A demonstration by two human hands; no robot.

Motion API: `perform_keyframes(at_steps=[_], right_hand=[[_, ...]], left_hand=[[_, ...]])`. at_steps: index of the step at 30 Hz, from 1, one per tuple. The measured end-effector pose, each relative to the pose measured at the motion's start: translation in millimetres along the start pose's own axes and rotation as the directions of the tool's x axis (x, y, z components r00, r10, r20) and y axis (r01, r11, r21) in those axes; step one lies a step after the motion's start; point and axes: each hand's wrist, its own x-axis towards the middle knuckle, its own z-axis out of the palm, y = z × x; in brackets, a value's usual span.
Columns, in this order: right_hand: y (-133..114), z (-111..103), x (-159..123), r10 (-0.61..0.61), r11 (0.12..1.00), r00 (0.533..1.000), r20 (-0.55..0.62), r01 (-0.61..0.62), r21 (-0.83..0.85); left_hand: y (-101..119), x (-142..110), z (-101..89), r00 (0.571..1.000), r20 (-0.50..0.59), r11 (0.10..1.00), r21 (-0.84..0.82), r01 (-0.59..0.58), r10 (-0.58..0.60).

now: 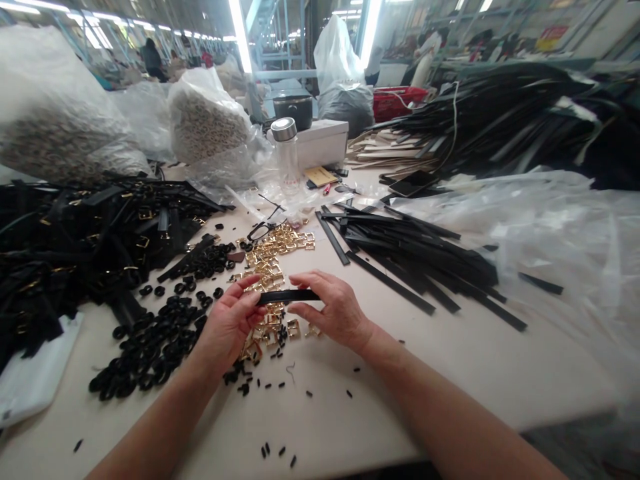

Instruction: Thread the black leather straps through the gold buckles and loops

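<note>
Both of my hands hold a short black strap [289, 295] level above the table. My left hand [229, 323] pinches its left end with thumb and fingers. My right hand [333, 308] grips its right end, fingers curled over it. Beneath the strap lies a scatter of gold metal buckles [273, 257]. Black rings [155, 343] are heaped just left of my left hand. Small black pieces [280, 385] dot the table in front of my wrists.
A pile of long black straps [415, 257] lies to the right, clear plastic sheeting [560, 233] beyond it. A heap of finished black straps with buckles [75, 240] fills the left. A clear bottle [287, 157], white box [323, 141] and bags of parts [207, 123] stand behind.
</note>
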Motion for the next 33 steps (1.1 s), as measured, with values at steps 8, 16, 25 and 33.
perform_keyframes(at_steps=[8, 16, 25, 33], right_hand=[[-0.9, 5.1, -1.9, 0.026, 1.000, 0.998, 0.050, -0.027, 0.014], [-6.7, 2.4, -3.2, -0.048, 0.985, 0.989, 0.142, 0.071, -0.160], [-1.2, 4.3, -5.2, -0.064, 0.969, 0.975, 0.211, 0.112, -0.221], [-1.6, 4.9, -3.7, -0.029, 0.992, 0.972, 0.234, 0.057, -0.116]], left_hand=[[-4.6, -2.7, 5.0, 0.998, 0.061, 0.999, 0.044, -0.009, 0.006], [-8.9, -2.2, -2.8, 0.994, 0.104, 0.984, 0.170, -0.050, 0.033], [0.0, -5.6, -0.4, 0.736, 0.490, 0.393, 0.630, -0.670, 0.468], [-3.9, -4.6, -4.9, 0.631, 0.604, 0.126, 0.666, -0.735, 0.487]])
